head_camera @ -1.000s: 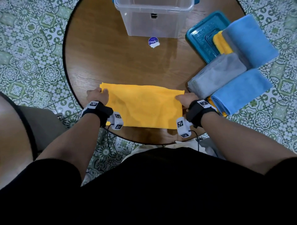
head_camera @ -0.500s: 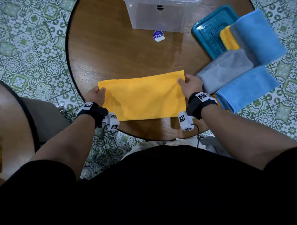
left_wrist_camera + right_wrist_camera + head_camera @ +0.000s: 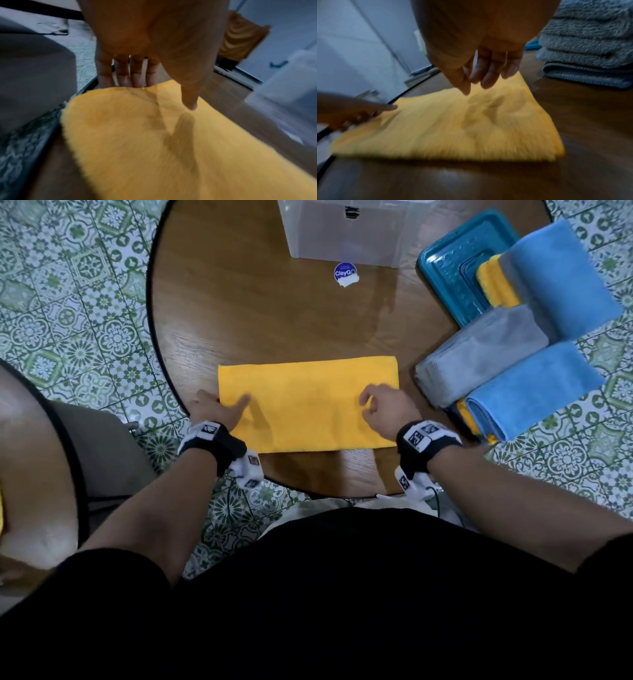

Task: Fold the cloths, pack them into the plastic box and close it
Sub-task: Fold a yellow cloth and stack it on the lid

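A yellow cloth (image 3: pixel 308 402) lies folded flat in a long rectangle near the front of the round wooden table (image 3: pixel 260 313). My left hand (image 3: pixel 226 405) is at its left edge with the fingers straight and the thumb over the cloth (image 3: pixel 171 142). My right hand (image 3: pixel 370 402) hovers over the cloth's right end (image 3: pixel 453 128) with loosely hanging fingers, holding nothing. The clear plastic box (image 3: pixel 346 234) stands open at the table's far side. Its teal lid (image 3: pixel 448 278) lies to the right of it.
Folded cloths are piled at the table's right edge: a grey cloth (image 3: pixel 479 347), two blue ones (image 3: pixel 534 385) (image 3: pixel 561 278) and a yellow one (image 3: pixel 493 282) resting partly on the lid. A round sticker (image 3: pixel 345 273) lies before the box. Tiled floor surrounds the table.
Both hands carried one edge of the yellow cloth away from me, folding it in half, then let go and drew back over it.
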`<state>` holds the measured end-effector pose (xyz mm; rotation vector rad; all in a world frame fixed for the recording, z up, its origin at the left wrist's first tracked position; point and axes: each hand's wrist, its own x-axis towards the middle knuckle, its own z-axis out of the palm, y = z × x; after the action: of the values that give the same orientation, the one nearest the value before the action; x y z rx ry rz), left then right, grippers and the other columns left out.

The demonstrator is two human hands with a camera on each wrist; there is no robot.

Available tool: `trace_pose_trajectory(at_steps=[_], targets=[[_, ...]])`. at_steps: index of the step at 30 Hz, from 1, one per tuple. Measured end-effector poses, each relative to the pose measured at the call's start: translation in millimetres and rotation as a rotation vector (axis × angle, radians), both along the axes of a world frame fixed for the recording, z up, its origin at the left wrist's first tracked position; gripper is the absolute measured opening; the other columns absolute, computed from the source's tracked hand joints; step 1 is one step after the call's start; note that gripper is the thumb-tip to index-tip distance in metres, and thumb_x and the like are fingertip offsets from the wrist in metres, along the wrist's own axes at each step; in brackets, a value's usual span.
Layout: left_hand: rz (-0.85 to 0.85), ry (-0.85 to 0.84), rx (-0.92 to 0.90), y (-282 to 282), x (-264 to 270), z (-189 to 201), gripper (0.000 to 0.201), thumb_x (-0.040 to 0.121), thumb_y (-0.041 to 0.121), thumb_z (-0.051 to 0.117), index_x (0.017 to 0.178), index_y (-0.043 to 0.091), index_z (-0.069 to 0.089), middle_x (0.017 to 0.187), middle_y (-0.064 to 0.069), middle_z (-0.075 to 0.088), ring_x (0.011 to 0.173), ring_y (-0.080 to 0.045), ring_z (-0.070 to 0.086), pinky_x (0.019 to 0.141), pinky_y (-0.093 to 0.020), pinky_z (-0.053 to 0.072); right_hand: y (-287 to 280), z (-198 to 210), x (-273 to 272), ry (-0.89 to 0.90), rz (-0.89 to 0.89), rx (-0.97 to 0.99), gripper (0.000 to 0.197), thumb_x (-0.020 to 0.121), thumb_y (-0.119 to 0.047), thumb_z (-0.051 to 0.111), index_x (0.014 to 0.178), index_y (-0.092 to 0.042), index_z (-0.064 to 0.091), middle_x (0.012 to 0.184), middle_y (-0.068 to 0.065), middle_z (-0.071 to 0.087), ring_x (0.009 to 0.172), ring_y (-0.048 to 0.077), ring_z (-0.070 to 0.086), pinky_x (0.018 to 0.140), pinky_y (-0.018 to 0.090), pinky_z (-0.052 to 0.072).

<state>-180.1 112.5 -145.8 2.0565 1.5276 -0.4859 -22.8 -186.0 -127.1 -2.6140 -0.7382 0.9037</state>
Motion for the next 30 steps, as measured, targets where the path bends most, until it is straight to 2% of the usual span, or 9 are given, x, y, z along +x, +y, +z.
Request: trace_pose_trajectory(at_steps=[2, 5, 8, 12, 15, 20, 23, 26, 30], targets=[[-0.045, 0.053, -0.056, -8.8, -9.3, -2.2, 0.1, 0.07, 0.078, 0.064, 0.136, 0.006, 0.039, 0.132, -0.02, 0.05, 0.109, -0.042, 0.057, 0.086, -0.057, 0.052, -7.4, -6.9, -13.7, 0.122, 0.146, -0.153, 0.023, 0.089, -0.024, 0.061, 0.11, -0.028, 0.055, 0.109, 0.001, 0.053, 0.098, 0.024, 0.057, 0.075, 0.034, 0.046], [-0.031, 0.032, -0.113, -20.7, -14.0, -3.0, 0.084, 0.078, 0.068, 0.065, 0.129, 0.005, 0.047, 0.12, -0.018, 0.06, 0.105, -0.04, 0.06, 0.079, -0.049, 0.051, -15.9, -11.8, -24.9, 0.1, 0.139, -0.197, 0.03, 0.086, -0.025, 0.064, 0.114, -0.03, 0.053, 0.113, 0.001, 0.051, 0.105, 0.023, 0.053, 0.074, 0.032, 0.039], [-0.14, 0.081, -0.121, -24.7, -15.1, 0.3, 0.068, 0.084, 0.07, 0.055, 0.103, 0.005, 0.059, 0.107, -0.019, 0.064, 0.097, -0.039, 0.062, 0.071, -0.044, 0.049, -14.5, -4.8, -31.4, -0.012, 0.148, -0.159, 0.031, 0.088, -0.019, 0.058, 0.116, -0.028, 0.052, 0.111, -0.001, 0.051, 0.104, 0.02, 0.052, 0.074, 0.031, 0.031], [-0.085, -0.028, -0.066, -33.0, -14.7, 5.7, 0.072, 0.091, 0.053, 0.059, 0.138, 0.0, 0.048, 0.138, -0.022, 0.049, 0.119, -0.041, 0.053, 0.087, -0.046, 0.046, -14.0, -7.5, -38.5, 0.067, 0.22, -0.066, 0.026, 0.092, -0.02, 0.053, 0.115, -0.031, 0.057, 0.101, -0.003, 0.051, 0.096, 0.021, 0.053, 0.073, 0.03, 0.036], [0.064, -0.22, -0.119, -40.5, -14.4, 12.6, 0.052, 0.092, 0.031, 0.066, 0.131, 0.0, 0.051, 0.129, -0.022, 0.058, 0.115, -0.04, 0.055, 0.086, -0.044, 0.046, -22.1, -17.0, -43.2, 0.154, 0.231, -0.101, 0.032, 0.09, -0.021, 0.056, 0.118, -0.035, 0.057, 0.101, -0.004, 0.05, 0.098, 0.019, 0.05, 0.075, 0.031, 0.039], [0.334, -0.434, -0.115, -35.4, -21.5, 16.9, 0.054, 0.082, 0.027, 0.079, 0.125, 0.006, 0.054, 0.127, -0.016, 0.06, 0.116, -0.034, 0.058, 0.089, -0.039, 0.048, -31.1, -19.6, -44.2, 0.237, 0.063, -0.026, 0.03, 0.089, -0.019, 0.057, 0.112, -0.037, 0.058, 0.101, -0.003, 0.053, 0.095, 0.019, 0.056, 0.083, 0.037, 0.05], [0.331, -0.46, -0.231, -36.0, -16.9, 19.5, 0.027, 0.083, 0.035, 0.076, 0.096, 0.014, 0.063, 0.095, -0.007, 0.066, 0.09, -0.028, 0.064, 0.084, -0.04, 0.053, -33.0, -18.2, -44.3, 0.233, -0.144, 0.108, 0.028, 0.092, -0.016, 0.049, 0.102, -0.04, 0.059, 0.086, -0.004, 0.058, 0.075, 0.022, 0.06, 0.069, 0.038, 0.054], [0.2, -0.484, -0.346, -52.6, -0.7, 31.8, 0.043, 0.086, 0.038, 0.073, 0.117, 0.011, 0.064, 0.103, -0.005, 0.066, 0.09, -0.025, 0.061, 0.075, -0.033, 0.046, -32.7, -8.1, -43.0, 0.262, -0.321, 0.257, 0.026, 0.099, -0.016, 0.043, 0.105, -0.031, 0.064, 0.07, -0.002, 0.055, 0.062, 0.023, 0.05, 0.052, 0.03, 0.04], [0.005, -0.542, -0.455, -92.4, 36.3, 44.6, 0.058, 0.086, 0.033, 0.074, 0.136, 0.011, 0.052, 0.121, -0.004, 0.062, 0.106, -0.023, 0.059, 0.089, -0.038, 0.049, -25.4, 9.2, -36.5, 0.416, -0.575, 0.48, 0.031, 0.105, -0.037, 0.036, 0.114, -0.026, 0.064, 0.099, 0.002, 0.07, 0.09, 0.017, 0.061, 0.066, 0.024, 0.045]])
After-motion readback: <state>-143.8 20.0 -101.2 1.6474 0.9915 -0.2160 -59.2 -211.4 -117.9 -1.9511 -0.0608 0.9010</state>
